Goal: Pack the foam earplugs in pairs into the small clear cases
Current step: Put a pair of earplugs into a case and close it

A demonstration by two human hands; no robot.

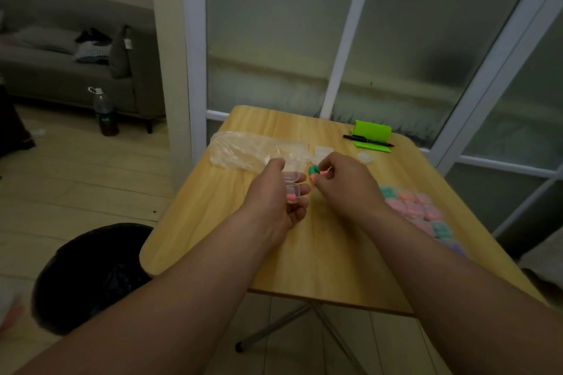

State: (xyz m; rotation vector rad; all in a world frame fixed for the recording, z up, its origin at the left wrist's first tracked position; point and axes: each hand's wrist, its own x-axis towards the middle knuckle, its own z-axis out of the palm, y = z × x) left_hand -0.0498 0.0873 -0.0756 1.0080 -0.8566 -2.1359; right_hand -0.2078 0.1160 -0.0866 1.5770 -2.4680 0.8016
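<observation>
Hands over a wood-grain table (304, 259), case and earplugs held.
The left hand (274, 201) curls round an open clear case (293, 184) with a pink plug (291, 198) inside. The right hand (344, 184) pinches soft green and pink plugs (316, 172) just beside it. A crinkled bag (240, 151) lies behind, filled cases (417, 207) at the right edge, frosted glass doors (274, 24) beyond.

wooden table (320, 253), plastic bag (243, 149), packed cases (420, 210), green stand (373, 135), pen (365, 141)

Dim, murky indoor light — soft focus throughout, wide-angle bending at the edges.
</observation>
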